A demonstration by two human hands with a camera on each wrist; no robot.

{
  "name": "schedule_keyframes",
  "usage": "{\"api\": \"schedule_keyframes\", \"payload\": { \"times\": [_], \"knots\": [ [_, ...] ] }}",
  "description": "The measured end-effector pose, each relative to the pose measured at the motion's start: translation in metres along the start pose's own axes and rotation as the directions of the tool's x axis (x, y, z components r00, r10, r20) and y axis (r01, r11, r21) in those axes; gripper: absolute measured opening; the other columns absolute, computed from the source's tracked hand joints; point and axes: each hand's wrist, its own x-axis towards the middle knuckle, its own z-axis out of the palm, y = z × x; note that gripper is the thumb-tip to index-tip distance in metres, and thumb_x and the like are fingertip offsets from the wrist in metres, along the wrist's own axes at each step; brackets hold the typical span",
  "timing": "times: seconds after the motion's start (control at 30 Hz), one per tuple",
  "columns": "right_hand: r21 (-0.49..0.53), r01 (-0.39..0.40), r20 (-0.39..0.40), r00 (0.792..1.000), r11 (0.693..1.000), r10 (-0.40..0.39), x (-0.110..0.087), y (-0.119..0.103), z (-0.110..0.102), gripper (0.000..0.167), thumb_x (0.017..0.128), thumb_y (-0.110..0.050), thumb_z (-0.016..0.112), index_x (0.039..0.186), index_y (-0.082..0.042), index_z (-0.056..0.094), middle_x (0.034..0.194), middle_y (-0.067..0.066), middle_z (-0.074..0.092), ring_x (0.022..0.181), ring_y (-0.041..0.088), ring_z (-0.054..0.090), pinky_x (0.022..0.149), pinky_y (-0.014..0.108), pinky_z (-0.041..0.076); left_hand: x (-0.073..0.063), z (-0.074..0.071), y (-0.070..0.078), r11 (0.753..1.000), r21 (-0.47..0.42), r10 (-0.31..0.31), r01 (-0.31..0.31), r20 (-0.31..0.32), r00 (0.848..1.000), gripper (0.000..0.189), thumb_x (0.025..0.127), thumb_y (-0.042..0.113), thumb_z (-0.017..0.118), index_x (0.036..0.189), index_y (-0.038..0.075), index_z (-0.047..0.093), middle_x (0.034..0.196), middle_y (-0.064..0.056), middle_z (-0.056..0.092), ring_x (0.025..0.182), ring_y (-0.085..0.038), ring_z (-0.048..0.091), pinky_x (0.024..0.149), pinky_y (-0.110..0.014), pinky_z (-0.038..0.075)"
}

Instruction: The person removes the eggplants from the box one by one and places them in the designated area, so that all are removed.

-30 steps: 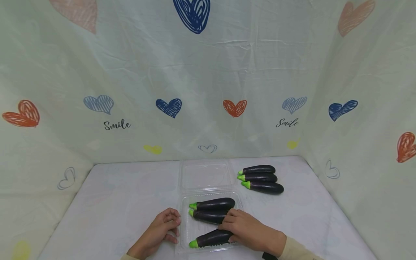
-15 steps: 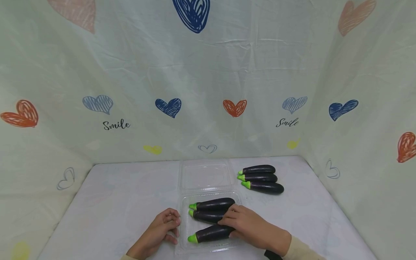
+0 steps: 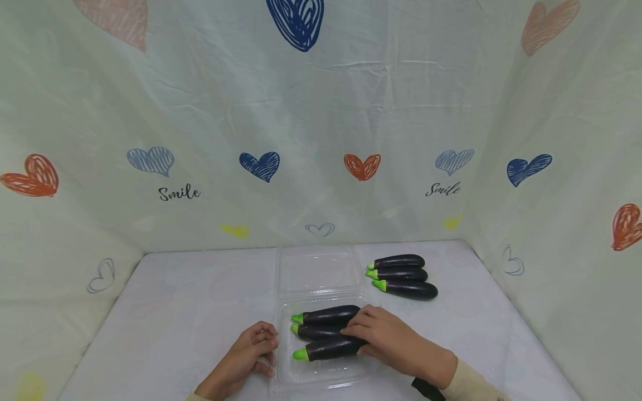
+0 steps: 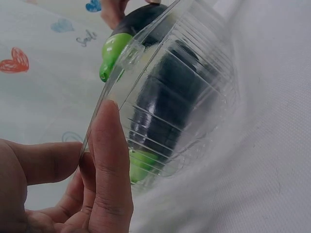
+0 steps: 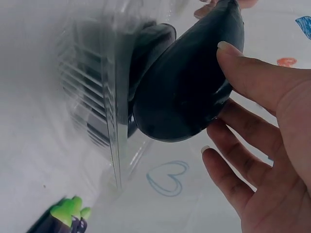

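Observation:
A clear plastic clamshell box [image 3: 306, 384] lies with its lid swung back. My left hand [image 3: 246, 356] pinches the box's left rim between thumb and fingers, as the left wrist view shows up close. Inside the box, two dark eggplants [image 3: 328, 315] with green stems lie side by side. A third eggplant [image 3: 331, 348] is held by its thick end in my right hand [image 3: 388, 337], stem pointing left, close against the nearer of those two. In the right wrist view the held eggplant [image 5: 189, 82] is above the rim, the thumb on one side and fingers on the other.
Three more eggplants [image 3: 405, 289] lie in a row at the back right of the white table [image 3: 200, 301]. The transparent lid [image 3: 316, 270] lies flat behind the box. A cloth printed with hearts [image 3: 321, 111] hangs around the back and sides.
My right hand has carried its eggplant away from the front of the box, back toward the other two. The left hand has stayed at the left rim.

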Motion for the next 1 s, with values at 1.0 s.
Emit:
{"api": "schedule_keyframes", "payload": {
  "times": [1.0],
  "knots": [
    [-0.181, -0.063, -0.141, 0.989, 0.982, 0.037, -0.019, 0.022, -0.015, 0.051, 0.073, -0.015, 0.096, 0.119, -0.015, 0.075, 0.114, -0.004, 0.072, 0.109, 0.020, 0.063, 0.093, 0.040, 0.058, 0.000, 0.003, 0.000, 1.000, 0.028, 0.002, -0.001, -0.015, 1.000, 0.014, 0.105, 0.006, 0.058, 0.116, 0.003, 0.050, 0.089, 0.000, 0.057, 0.075, -0.016, 0.061, 0.059, -0.028, 0.061]
  ]
}}
